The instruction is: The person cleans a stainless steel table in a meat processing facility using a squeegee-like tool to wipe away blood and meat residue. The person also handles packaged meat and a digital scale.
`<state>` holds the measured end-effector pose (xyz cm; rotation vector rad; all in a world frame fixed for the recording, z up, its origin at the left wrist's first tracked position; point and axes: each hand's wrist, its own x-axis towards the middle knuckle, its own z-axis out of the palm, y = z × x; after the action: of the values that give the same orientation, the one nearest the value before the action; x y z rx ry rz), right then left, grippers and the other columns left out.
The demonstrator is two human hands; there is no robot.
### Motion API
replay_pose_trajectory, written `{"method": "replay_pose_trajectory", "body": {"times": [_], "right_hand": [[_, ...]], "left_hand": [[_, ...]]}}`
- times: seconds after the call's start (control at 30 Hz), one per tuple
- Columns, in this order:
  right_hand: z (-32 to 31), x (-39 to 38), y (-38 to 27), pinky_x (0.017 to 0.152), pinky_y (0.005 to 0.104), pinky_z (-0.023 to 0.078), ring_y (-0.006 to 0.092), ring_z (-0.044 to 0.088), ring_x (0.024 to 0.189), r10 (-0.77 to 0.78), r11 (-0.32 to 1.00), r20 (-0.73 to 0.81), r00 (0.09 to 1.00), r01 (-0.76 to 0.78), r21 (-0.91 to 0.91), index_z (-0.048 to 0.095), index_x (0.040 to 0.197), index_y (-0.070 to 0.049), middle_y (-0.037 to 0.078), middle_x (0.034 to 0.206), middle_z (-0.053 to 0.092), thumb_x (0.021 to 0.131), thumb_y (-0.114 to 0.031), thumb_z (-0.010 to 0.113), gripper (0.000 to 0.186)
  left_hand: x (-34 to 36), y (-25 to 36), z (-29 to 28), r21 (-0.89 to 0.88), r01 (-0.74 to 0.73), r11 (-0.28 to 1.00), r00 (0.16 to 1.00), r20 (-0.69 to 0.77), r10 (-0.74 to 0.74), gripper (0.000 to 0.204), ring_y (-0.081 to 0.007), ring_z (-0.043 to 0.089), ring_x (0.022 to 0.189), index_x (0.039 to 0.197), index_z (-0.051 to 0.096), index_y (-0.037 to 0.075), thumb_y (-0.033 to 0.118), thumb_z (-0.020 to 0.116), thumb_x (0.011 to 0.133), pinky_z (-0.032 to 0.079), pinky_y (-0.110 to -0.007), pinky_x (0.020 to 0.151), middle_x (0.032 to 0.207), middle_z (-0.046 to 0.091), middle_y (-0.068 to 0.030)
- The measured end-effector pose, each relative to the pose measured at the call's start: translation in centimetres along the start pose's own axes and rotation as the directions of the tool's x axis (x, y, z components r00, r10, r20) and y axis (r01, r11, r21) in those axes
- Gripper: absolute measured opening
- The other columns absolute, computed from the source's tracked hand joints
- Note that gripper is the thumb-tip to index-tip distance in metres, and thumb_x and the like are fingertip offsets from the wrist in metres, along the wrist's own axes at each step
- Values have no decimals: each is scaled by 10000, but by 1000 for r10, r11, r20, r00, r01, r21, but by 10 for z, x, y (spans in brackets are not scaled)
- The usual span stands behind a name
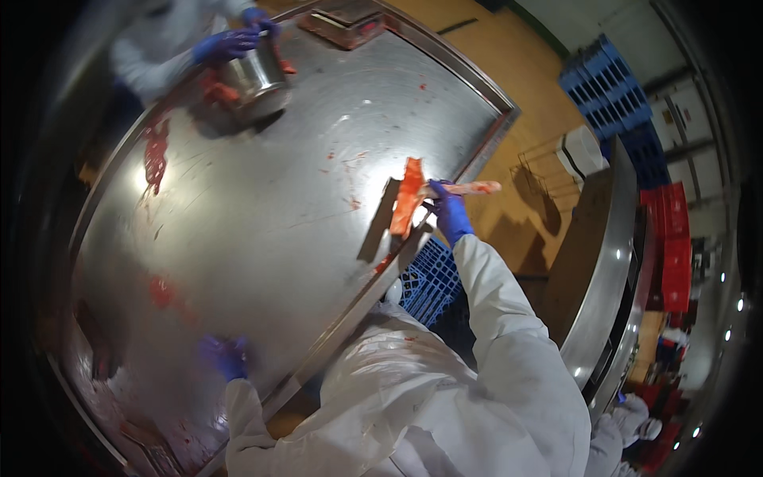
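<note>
My right hand (451,213), in a blue glove, is closed on a long pale piece with red bits (475,188), perhaps bone, at the table's right edge. An orange-red strip of meat (409,189) is right beside that hand, upright in the picture; whether my fingers also grip it is unclear. My left hand (225,356), also gloved in blue, is over the lower left of the steel table (262,199), its fingers smeared by motion. Red smears (156,155) mark the steel.
A co-worker's gloved hands (226,46) are at a steel container (258,83) with meat beside it, upper left. A blue crate (429,278) sits below the table edge. At right stand a steel structure (592,262), stacked blue crates (604,83) and red crates (671,246). Another worker (632,421) is lower right.
</note>
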<state>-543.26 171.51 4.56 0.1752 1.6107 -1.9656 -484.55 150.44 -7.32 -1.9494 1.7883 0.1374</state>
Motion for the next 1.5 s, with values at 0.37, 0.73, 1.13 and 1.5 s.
{"method": "replay_pose_trajectory", "body": {"times": [0.37,0.73,1.13,1.5], "right_hand": [[-304,102,-51,769,427,555,249,585,927,-28,826,-693,721,407,390,529,1041,-83,112,1016,565,825,-154,611,242],[-375,185,-90,760,475,525,272,577,909,116,724,-790,602,493,482,482,1116,-101,111,1015,560,793,-122,636,358],[-446,295,-212,712,399,567,235,607,835,-20,856,-711,703,380,352,533,1016,-60,117,914,595,848,-205,572,226],[-533,443,-258,698,357,588,215,626,778,-62,901,-499,864,264,344,541,968,-45,101,869,605,867,-203,544,187]], "left_hand": [[-119,331,-83,75,-413,907,889,250,384,1380,-463,-40,1393,1461,-48,3,838,584,561,64,-622,1084,1504,-42,-294],[-105,372,-79,297,-271,916,938,296,181,1428,-460,58,1389,1431,-89,-61,839,583,550,144,-546,1110,1489,-33,-326],[-68,597,-106,74,-553,830,815,-156,558,674,-401,150,1395,1467,214,108,447,434,927,146,-571,1105,1506,193,-203],[-245,976,-223,-239,-953,184,253,-302,919,830,-359,62,1423,1490,88,144,491,530,880,90,-636,1074,1543,92,-156]]}}
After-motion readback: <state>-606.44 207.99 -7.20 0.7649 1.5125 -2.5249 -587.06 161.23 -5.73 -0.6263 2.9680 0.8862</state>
